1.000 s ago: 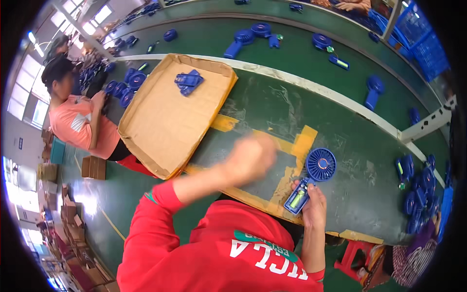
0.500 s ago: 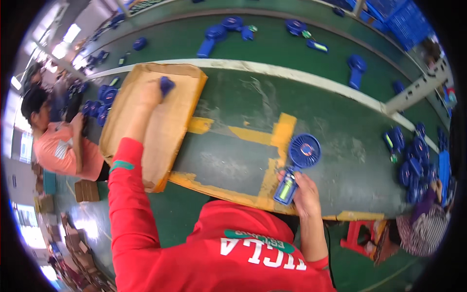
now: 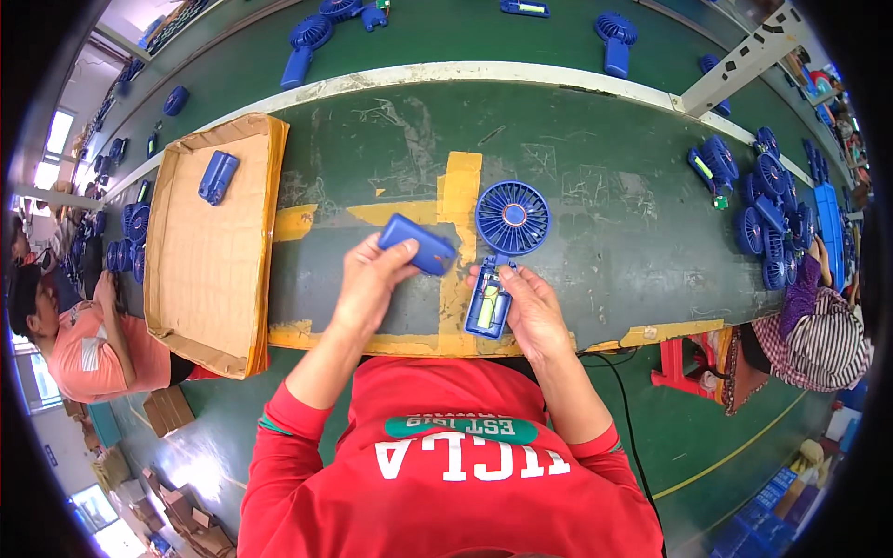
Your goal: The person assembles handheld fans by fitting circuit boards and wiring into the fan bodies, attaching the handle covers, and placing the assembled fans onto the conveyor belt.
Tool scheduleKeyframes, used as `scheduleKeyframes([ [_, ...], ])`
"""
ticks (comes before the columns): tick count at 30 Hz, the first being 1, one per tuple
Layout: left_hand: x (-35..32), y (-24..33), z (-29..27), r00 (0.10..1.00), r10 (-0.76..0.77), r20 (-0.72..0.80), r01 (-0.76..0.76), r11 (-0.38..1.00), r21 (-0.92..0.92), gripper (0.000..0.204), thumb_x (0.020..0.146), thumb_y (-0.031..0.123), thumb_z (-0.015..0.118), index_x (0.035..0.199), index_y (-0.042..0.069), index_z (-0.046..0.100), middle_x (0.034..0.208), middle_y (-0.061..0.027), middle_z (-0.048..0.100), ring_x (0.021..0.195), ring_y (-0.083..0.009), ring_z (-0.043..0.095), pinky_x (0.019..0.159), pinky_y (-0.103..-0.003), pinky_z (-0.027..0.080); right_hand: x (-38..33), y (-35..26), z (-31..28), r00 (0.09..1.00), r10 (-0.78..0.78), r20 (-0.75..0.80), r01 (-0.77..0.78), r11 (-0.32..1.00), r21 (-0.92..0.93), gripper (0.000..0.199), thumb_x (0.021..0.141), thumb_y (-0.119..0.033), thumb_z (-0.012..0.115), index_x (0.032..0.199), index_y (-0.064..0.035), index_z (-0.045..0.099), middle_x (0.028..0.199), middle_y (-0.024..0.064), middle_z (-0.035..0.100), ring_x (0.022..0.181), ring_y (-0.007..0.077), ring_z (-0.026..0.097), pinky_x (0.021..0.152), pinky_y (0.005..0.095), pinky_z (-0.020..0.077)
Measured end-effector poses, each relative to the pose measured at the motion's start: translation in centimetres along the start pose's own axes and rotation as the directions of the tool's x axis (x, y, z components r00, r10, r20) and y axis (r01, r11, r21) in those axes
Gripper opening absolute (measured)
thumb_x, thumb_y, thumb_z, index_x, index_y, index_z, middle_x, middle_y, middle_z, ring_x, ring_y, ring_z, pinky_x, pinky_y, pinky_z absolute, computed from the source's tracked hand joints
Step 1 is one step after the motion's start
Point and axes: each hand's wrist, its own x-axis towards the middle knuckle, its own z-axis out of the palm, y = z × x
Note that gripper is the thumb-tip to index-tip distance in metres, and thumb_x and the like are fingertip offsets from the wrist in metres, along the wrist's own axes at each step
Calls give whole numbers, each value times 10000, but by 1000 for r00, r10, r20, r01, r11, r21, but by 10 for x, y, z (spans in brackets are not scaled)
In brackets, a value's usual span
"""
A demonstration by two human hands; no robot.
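Note:
My left hand (image 3: pixel 365 284) is closed on a smooth blue handle cover (image 3: pixel 419 244), held tilted above the worktable. Just right of it, my right hand (image 3: pixel 537 312) grips a blue handheld fan (image 3: pixel 513 216) by its handle. The fan's round grille points away from me, and its uncovered handle shows a yellow-green battery (image 3: pixel 487 307) inside. Cover and fan are apart. At the left, a second blue handle cover (image 3: pixel 219 177) lies in a shallow cardboard tray (image 3: pixel 209 279).
Blue fans (image 3: pixel 772 219) are piled at the table's right end, by a seated person in stripes (image 3: pixel 819 325). Another person (image 3: pixel 88 344) works at the left. Beyond a white rail (image 3: pixel 521 74), more fans lie on a green surface. A red stool (image 3: pixel 684 367) stands on the floor.
My left hand has come out of the cardboard tray and moved right with a blue cover to beside the fan. My right hand still holds the fan. The view has shifted.

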Motion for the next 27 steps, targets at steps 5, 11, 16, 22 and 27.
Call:
scheduleKeyframes([
  [5,-26,11,-14,999,-41,-33,52,822,567,250,801,149,660,958,-29,581,781,-97,646,681,-195,631,661,-304,518,-1,2,-2,999,-15,-31,17,998,54,253,913,-155,504,1076,37,478,1086,205,584,969,243,606,833,348,502],
  [11,-36,42,-2,929,170,327,-277,-265,924,415,722,95,675,1096,-1,526,1000,-173,579,888,-341,571,781,-382,473,-1,2,-3,999,-13,-37,14,999,39,266,917,-145,494,1102,45,466,1086,198,585,972,243,605,841,339,499],
  [16,-29,38,-5,876,83,474,-464,-116,878,527,679,101,702,1139,-15,474,1124,-182,515,988,-343,520,851,-408,427,-3,-1,0,1000,15,-21,-13,998,60,300,932,-186,474,1109,55,453,1123,196,565,1014,245,584,869,343,483],
  [22,-46,26,18,983,33,179,-181,88,979,425,704,189,694,986,-14,449,797,-173,605,620,-292,602,596,-398,490,-5,-2,-2,1000,-4,28,2,995,104,345,928,-181,442,1172,62,419,1150,187,550,1050,228,560,927,350,438],
  [27,-71,8,49,944,144,297,-321,191,928,582,726,150,682,1183,-33,371,666,-117,574,506,-203,600,474,-306,483,-7,-1,-8,999,19,50,-29,979,202,377,869,-95,406,1214,57,402,1184,167,526,1085,214,530,966,357,397],
])
